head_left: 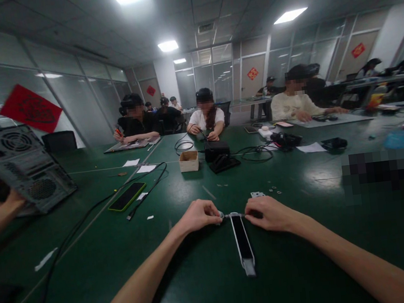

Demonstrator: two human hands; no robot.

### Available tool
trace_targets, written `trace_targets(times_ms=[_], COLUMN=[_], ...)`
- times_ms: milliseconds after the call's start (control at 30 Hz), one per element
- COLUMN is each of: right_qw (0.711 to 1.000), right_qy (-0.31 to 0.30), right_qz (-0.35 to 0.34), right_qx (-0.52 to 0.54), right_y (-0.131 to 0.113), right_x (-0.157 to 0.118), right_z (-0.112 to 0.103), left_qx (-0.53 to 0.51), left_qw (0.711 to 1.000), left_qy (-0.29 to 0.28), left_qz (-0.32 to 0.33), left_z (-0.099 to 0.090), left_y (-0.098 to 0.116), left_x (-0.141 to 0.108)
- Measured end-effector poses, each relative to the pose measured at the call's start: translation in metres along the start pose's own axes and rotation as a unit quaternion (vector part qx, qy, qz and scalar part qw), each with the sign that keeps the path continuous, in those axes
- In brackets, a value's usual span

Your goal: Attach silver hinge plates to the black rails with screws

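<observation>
A long, narrow black object with a white rim (242, 239) lies on the green table, its grey end pointing toward me. At its far end on the left, my left hand (202, 213) pinches a small whitish piece (221, 216). My right hand (267, 212) is closed at the far end's right side, fingertips around something thin and dark that is too small to name. Just beyond my right hand sits a small white plate with dark spots (257, 195). Several tiny pieces are scattered past it.
A small open box (189, 161) stands ahead beside a black device (217, 150). To the left lie a green-edged phone (127, 197) and black cables. At far left, a person's arm (1, 216) reaches to a computer case (25, 167). Other people sit across the table.
</observation>
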State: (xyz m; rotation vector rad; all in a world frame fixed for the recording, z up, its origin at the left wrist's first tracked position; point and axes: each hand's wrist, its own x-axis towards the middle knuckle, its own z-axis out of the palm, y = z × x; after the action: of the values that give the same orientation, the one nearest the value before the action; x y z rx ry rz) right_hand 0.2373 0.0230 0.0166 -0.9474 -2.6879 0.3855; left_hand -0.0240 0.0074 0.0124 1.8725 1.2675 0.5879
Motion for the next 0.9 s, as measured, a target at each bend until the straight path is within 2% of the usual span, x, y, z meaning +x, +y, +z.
trace_targets(times_ms=[233,467,633,900], right_qw=[1.000,1.000,1.000,1.000], right_qy=[-0.010,-0.009,0.000,-0.014], right_qz=[0.001,0.005,0.007,0.009], right_qx=[0.010,0.027,0.018,-0.004], right_y=[-0.002,-0.002,-0.005,-0.009], right_x=[0.000,0.000,0.000,0.003], right_z=[0.004,0.006,0.007,0.003], left_qx=[0.059,0.149,0.192,0.162], left_qw=[0.998,0.985,0.975,0.980], left_qy=[0.017,0.025,0.038,0.060], left_qz=[0.025,0.078,0.102,0.097], left_z=[0.004,0.008,0.010,0.011], left_y=[0.014,0.017,0.014,-0.004], left_x=[-0.006,-0.008,-0.007,-0.001])
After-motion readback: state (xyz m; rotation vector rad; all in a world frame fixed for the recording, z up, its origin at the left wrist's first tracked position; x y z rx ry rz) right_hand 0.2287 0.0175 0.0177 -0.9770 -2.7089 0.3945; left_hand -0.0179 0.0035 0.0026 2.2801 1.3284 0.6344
